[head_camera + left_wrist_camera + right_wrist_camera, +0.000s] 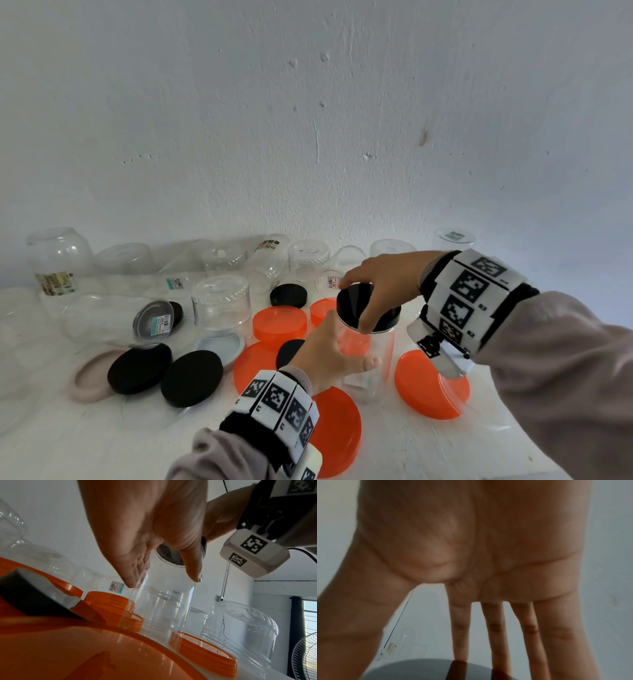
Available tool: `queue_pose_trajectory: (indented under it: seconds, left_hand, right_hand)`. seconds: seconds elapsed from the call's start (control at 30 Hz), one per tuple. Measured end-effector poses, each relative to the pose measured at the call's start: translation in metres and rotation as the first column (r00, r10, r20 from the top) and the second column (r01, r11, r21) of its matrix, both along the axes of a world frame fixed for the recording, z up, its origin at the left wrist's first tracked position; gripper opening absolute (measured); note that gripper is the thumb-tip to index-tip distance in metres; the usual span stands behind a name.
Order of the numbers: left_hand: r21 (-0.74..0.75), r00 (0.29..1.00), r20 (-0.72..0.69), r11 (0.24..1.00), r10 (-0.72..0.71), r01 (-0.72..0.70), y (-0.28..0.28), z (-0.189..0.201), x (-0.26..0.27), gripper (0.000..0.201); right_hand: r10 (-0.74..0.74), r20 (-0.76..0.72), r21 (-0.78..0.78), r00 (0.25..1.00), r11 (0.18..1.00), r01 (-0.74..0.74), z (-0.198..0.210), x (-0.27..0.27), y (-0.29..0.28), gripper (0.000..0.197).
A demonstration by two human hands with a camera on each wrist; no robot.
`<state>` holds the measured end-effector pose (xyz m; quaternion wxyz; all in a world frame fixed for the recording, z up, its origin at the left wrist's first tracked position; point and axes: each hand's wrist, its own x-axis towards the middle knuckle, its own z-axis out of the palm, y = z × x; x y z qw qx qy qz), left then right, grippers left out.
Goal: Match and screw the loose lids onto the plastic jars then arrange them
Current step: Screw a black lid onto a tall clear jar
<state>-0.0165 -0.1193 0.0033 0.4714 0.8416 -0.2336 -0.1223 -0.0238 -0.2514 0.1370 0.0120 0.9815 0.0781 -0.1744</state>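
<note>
Dozens of clear jars and loose lids crowd the white worktop point(445, 455) — big orange lids point(430, 385) nearest, black ones point(138, 368) to the left. Centre stage, an upright clear jar point(378, 356) stands among them, the left hand point(330, 356) wrapped round its body in a firm grip. On top, the right hand point(378, 291) grasps the black lid point(356, 305) seated on the jar's mouth.

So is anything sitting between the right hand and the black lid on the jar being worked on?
Nothing visible does. The right hand already grips the black lid from above, thumb and fingers around its rim, on top of the clear jar. The left hand holds that jar's side, below the lid.
</note>
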Motion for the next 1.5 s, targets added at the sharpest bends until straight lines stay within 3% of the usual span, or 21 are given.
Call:
queue_pose_trajectory:
  seconds: [0.17, 0.37, 0.73, 0.93, 1.17, 1.37, 1.5]
  left_hand:
    - [0.014, 1.0, 0.003, 1.0, -0.007, 0.007, 0.001, 0.001, 0.0, 0.078]
    - [0.01, 1.0, -0.025, 1.0, -0.005, 0.006, 0.001, 0.0, 0.0, 0.081]
    - [0.0, 1.0, -0.016, 1.0, -0.011, 0.011, 0.001, 0.002, -0.001, 0.079]
    - [-0.003, 1.0, -0.026, 1.0, -0.002, 0.002, 0.001, 0.001, -0.001, 0.078]
    - [-0.019, 1.0, -0.031, 1.0, 0.0, 0.0, 0.001, 0.0, 0.0, 0.08]
    - [-0.042, 0.999, -0.039, 0.999, -0.01, 0.009, 0.001, -0.001, 0.0, 0.079]
    - [-0.027, 0.999, -0.033, 1.0, -0.003, 0.002, 0.0, -0.001, -0.001, 0.076]
  right_hand:
    - [-0.066, 0.085, -0.053, 0.994, 0.996, 0.071, -0.006, -0.001, 0.004, 0.075]
    - [-0.012, -0.06, 0.001, 0.998, 1.0, 0.012, 0.0, -0.001, -0.002, 0.083]
    - [-0.07, 0.053, -0.042, 0.996, 0.997, 0.072, -0.006, -0.001, 0.004, 0.079]
    - [0.036, -0.038, 0.014, 0.999, 0.999, -0.035, -0.001, 0.0, 0.001, 0.075]
    - [-0.031, 0.075, -0.05, 0.997, 0.998, 0.035, -0.009, 0.001, 0.007, 0.073]
    - [0.019, -0.048, 0.012, 0.999, 1.0, -0.018, -0.003, 0.002, 0.003, 0.074]
    - [0.021, -0.019, 0.032, 1.0, 0.999, -0.021, -0.004, 0.003, 0.0, 0.069]
